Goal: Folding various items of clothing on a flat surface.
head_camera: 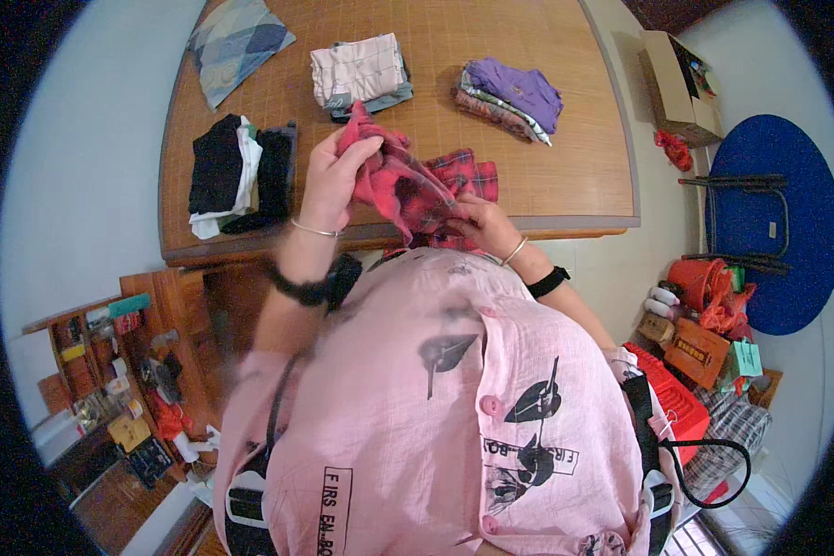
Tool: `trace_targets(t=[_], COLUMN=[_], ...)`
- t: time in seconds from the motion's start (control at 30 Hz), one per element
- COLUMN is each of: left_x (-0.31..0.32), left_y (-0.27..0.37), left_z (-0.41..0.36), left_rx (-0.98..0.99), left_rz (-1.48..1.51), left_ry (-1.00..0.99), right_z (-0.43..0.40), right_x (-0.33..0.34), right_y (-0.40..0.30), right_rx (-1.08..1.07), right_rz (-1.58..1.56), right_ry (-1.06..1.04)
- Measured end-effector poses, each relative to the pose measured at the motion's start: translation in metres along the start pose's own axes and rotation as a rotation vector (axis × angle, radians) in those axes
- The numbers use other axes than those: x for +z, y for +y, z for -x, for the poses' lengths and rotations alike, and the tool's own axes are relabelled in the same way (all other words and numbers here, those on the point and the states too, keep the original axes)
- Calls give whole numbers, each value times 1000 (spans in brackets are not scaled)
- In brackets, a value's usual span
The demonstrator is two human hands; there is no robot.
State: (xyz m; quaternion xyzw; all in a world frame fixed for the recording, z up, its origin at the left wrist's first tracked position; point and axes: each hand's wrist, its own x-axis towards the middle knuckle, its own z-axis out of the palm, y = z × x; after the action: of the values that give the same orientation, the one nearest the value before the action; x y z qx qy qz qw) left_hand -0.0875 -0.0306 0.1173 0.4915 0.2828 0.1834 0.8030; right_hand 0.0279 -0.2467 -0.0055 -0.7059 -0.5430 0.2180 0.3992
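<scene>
A red plaid garment point(417, 184) hangs between both hands over the front edge of the wooden table point(417, 125). My left hand point(340, 170) grips a bunched part of it, thumb on top, raised higher on the left. Lower and to the right, my right hand point(483, 222) pinches another part of the cloth. Some of the plaid fabric rests on the tabletop beyond my right hand, and some drops past the edge towards my body. Just beyond my left hand lies a folded stack topped by a pale checked garment point(358, 69).
A folded stack with purple cloth point(514, 94) on top lies at the back right. Black and white folded clothes point(226, 170) sit at the left, below a blue checked cloth point(240, 48). On the floor at right are a cardboard box point(674, 97), a folded blue round table point(771, 222) and a red bucket point(695, 281).
</scene>
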Motion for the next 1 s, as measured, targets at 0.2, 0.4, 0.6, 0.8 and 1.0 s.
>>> trace_targets(t=[0.2, 0.4, 0.6, 0.8, 1.0], left_x=[-6, -50, -56, -52, -36], left_y=[24, 55, 82, 108, 170], left_z=[8, -5, -7, -22, -21], left_rx=[120, 322, 431, 458, 533], left_rz=[-155, -43, 110, 178, 156], left_ry=[154, 247, 324, 219, 125], right_z=[-10, -29, -56, -89, -116], right_x=[-21, -91, -141, -177, -233], right_y=[-1, -45, -102, -104, -147], right_rx=[-49, -16, -132, -44, -214], right_rz=[97, -29, 79, 213, 378], right_ry=[28, 191, 289, 322, 517])
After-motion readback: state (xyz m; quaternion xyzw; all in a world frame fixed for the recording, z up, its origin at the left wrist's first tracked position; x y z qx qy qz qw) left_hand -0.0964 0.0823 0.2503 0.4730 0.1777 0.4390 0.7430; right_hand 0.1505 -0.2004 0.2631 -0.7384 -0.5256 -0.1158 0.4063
